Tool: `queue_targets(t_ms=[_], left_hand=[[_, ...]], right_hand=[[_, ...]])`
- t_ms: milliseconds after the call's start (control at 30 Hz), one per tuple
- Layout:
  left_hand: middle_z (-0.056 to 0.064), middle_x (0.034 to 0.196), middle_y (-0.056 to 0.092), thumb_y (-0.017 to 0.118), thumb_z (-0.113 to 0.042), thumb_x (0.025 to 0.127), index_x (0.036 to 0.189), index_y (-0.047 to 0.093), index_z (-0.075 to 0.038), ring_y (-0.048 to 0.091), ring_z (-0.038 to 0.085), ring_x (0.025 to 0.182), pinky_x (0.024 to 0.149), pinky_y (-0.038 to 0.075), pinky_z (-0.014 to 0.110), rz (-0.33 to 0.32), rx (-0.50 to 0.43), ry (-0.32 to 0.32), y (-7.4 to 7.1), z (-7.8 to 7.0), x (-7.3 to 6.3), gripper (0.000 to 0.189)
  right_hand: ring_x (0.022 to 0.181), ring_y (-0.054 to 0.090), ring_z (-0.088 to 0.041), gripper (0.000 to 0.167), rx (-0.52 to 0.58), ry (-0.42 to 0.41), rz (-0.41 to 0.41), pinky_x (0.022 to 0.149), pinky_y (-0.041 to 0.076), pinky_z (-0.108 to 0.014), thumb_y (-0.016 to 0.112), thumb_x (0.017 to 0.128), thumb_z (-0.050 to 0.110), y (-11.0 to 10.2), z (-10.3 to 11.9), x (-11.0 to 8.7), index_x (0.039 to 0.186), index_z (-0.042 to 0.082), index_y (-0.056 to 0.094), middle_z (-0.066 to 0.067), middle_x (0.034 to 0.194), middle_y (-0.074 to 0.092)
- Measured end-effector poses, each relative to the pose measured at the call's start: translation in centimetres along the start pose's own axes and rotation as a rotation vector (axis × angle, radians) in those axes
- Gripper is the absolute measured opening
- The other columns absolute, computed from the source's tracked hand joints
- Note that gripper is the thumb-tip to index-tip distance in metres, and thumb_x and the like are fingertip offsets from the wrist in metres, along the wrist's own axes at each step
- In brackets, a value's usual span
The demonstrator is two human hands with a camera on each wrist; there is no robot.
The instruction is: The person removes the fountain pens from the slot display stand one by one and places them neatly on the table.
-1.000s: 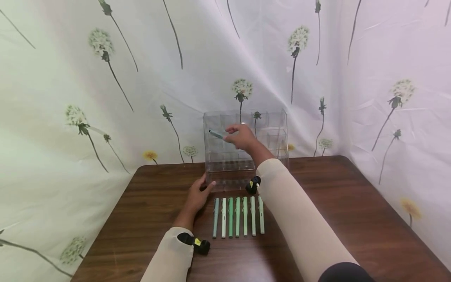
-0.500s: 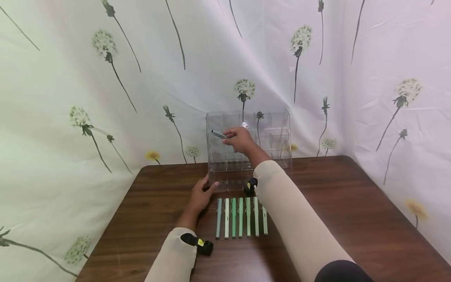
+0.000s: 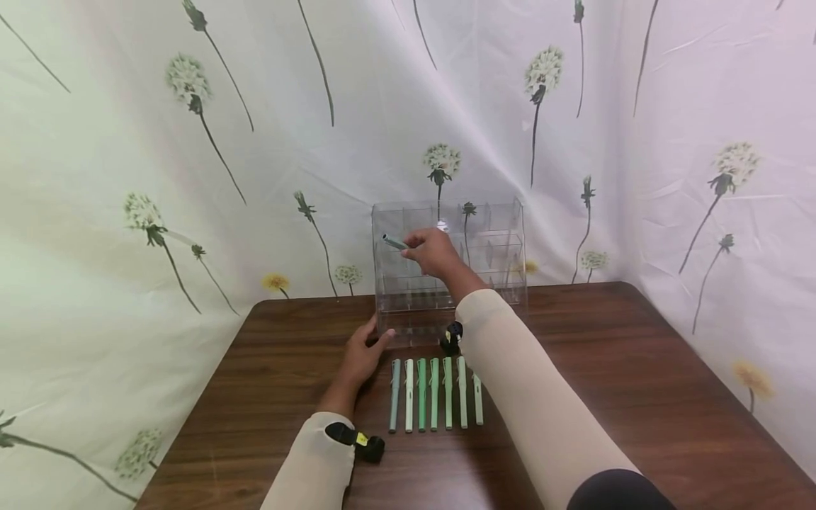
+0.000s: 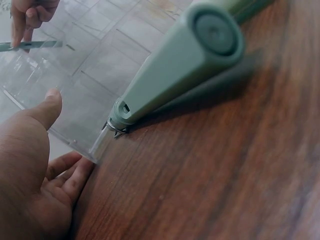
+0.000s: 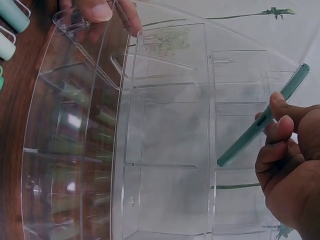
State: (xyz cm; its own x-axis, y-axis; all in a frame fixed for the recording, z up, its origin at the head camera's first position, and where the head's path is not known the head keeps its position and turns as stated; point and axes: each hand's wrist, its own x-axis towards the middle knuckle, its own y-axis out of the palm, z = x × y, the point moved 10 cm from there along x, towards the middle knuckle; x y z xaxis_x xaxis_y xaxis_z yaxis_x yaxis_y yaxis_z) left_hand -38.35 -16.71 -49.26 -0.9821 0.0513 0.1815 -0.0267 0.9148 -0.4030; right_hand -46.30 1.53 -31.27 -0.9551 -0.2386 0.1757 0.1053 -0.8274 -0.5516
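Note:
A teal pen [image 3: 394, 242] is pinched between the thumb and fingers of my right hand [image 3: 435, 253], in front of the upper tiers of a clear plastic tiered organizer [image 3: 395, 283]. In the right wrist view the pen [image 5: 240, 141] slants across the compartments. My left hand [image 3: 362, 358] holds the organizer's lower left corner, with the thumb at the front and the other fingers round the side. On the table in front of the organizer, several capped pens in grey-blue, white and greens, among them a green pen [image 3: 421, 397], lie side by side.
The brown wooden table [image 3: 287, 368] carries the organizer near its back edge. Behind it hangs a white cloth [image 3: 382, 92] printed with dandelions. In the left wrist view, a grey-green pen [image 4: 170, 70] looms close to the camera.
The head view has shifted slightly. My right hand has moved a little with the pen still pinched, in front of the upper left compartments. The left hand keeps its hold on the organizer.

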Motion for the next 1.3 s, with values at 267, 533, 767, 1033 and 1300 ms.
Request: queue_targets(t_ms=[267,533,767,1033,1300], left_hand=[[0.021,0.163,0.054,0.069,-0.041,0.110,0.173,0.034,-0.025,0.050,0.042,0.153,0.125,0.040,0.063,-0.010,0.019,-0.008,-0.1,0.3,0.1,0.074],[0.019,0.165,0.052,0.068,-0.043,0.109,0.173,0.034,-0.028,0.051,0.041,0.153,0.126,0.040,0.063,0.000,0.021,-0.016,-0.1,0.3,0.1,0.074],[0.017,0.168,0.050,0.069,-0.043,0.109,0.173,0.034,-0.030,0.051,0.040,0.153,0.126,0.040,0.062,0.001,0.011,-0.011,-0.1,0.3,0.1,0.074],[0.019,0.161,0.054,0.070,-0.045,0.108,0.171,0.037,-0.031,0.054,0.040,0.148,0.123,0.043,0.061,-0.019,0.030,-0.016,-0.2,0.4,0.1,0.073],[0.019,0.159,0.057,0.071,-0.042,0.108,0.171,0.038,-0.030,0.057,0.039,0.146,0.122,0.044,0.060,-0.022,0.030,-0.021,-0.3,0.3,0.1,0.072]], right_hand=[[0.132,0.065,-0.032,0.029,-0.085,-0.066,-0.072,0.101,0.057,-0.052,0.074,0.107,0.022,-0.9,1.3,-0.2,0.134,0.011,0.077,-0.011,0.137,0.073],[0.134,0.064,-0.033,0.027,-0.080,-0.088,-0.098,0.106,0.055,-0.055,0.072,0.108,0.022,-1.5,1.9,-0.2,0.132,0.011,0.076,-0.012,0.136,0.072],[0.123,0.067,-0.034,0.028,-0.038,-0.090,-0.124,0.096,0.056,-0.052,0.071,0.109,0.025,-2.3,1.9,-0.2,0.133,0.012,0.073,-0.012,0.140,0.069],[0.082,0.069,-0.026,0.034,0.142,-0.118,-0.174,0.073,0.060,-0.043,0.070,0.110,0.023,-4.0,2.1,-0.1,0.141,0.009,0.070,-0.014,0.142,0.067],[0.058,0.056,-0.012,0.033,0.267,-0.141,-0.316,0.070,0.057,-0.038,0.074,0.107,0.023,-6.4,3.1,-0.3,0.135,0.007,0.073,-0.014,0.138,0.067]])
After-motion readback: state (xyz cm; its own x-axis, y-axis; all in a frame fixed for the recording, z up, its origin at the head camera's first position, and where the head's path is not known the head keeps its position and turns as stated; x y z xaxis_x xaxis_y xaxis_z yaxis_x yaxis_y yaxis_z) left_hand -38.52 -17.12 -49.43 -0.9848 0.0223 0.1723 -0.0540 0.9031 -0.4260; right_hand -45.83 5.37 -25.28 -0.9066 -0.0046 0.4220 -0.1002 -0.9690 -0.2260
